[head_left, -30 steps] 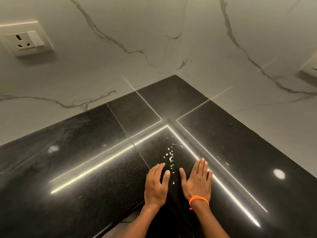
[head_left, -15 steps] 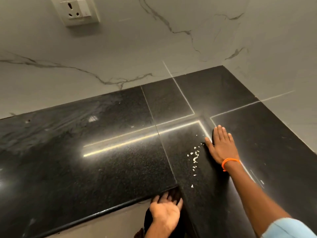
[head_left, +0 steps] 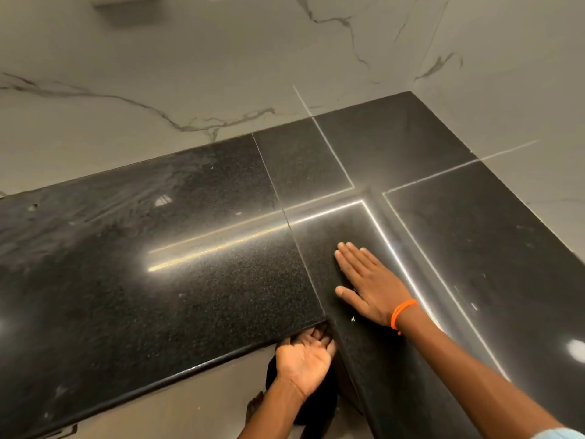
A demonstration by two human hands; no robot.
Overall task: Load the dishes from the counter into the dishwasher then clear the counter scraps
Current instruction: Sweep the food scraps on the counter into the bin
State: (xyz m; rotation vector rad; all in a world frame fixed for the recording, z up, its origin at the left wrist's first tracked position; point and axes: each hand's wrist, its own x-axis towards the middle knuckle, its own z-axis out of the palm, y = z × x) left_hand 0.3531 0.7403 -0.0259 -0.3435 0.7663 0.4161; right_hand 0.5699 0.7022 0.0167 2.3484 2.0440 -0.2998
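Observation:
My right hand [head_left: 368, 278], with an orange band on the wrist, lies flat and palm down on the black granite counter [head_left: 190, 280] near its inner corner, fingers straight and together. It covers the spot where the pale food scraps lay; only one small white scrap [head_left: 353, 318] shows beside its heel. My left hand [head_left: 304, 359] is held palm up and cupped just below the counter's front edge, at the inside corner, with nothing visible in it.
The L-shaped counter runs left and right along white marble-look walls [head_left: 221, 74]. A wall socket's lower edge [head_left: 126, 0] shows at the top left. Bright light strips reflect across the stone. Pale floor [head_left: 190, 407] lies below the front edge.
My right hand slid from the far side of the scraps toward the counter edge and now covers them. The left hand stays cupped under the edge. The view shifted left.

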